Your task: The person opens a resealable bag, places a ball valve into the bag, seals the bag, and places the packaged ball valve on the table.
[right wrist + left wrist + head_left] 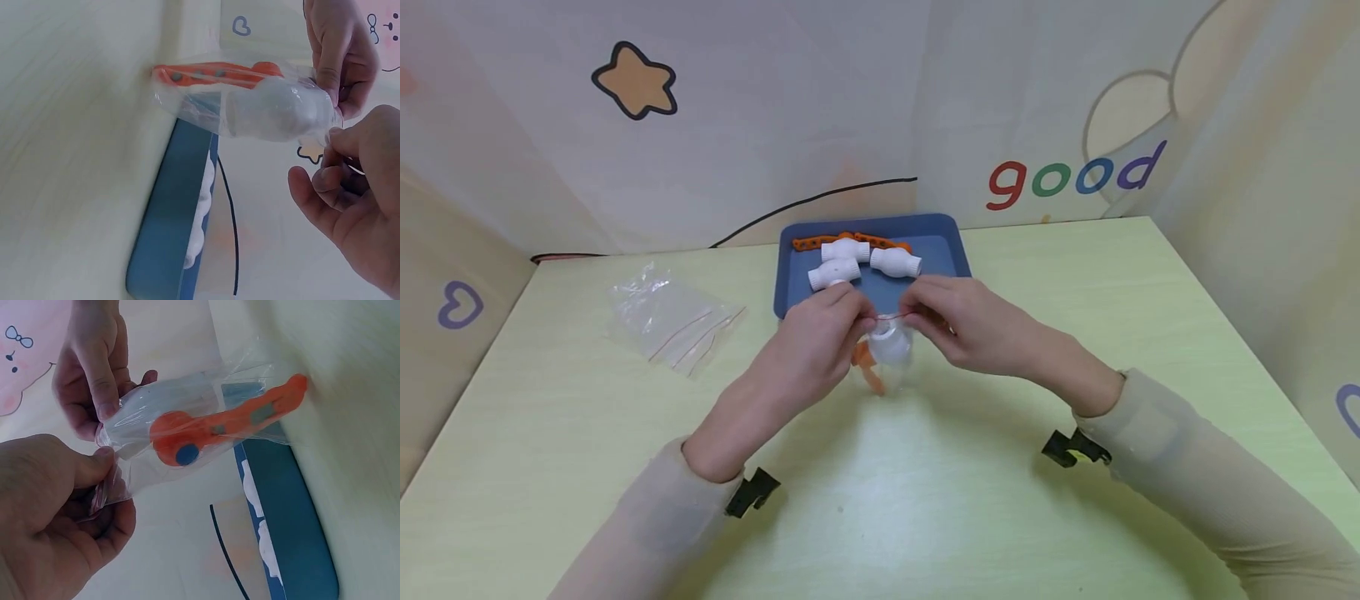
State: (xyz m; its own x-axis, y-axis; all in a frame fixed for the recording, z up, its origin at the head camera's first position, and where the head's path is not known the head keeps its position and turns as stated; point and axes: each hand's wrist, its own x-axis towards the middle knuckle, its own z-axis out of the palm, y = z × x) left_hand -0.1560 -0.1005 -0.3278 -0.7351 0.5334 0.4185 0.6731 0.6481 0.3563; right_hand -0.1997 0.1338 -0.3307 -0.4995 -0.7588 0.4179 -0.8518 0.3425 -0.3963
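A clear zip bag (901, 367) with a red line along its top hangs between both hands, a little in front of the blue tray (958, 250). Inside it lie a white plastic valve body (275, 111) and an orange handle (228, 422) with a round head. My left hand (808, 342) pinches one end of the bag's top edge between thumb and fingers. At the other end, my right hand (973, 323) pinches the same edge. Several white valve bodies (896, 262) and orange handles (808, 243) lie in the tray.
Flat clear zip bags (673, 321) with red lines lie in a pile on the left of the pale table (880, 517). A printed curtain (820, 100) stands behind the table, close to the tray's back edge.
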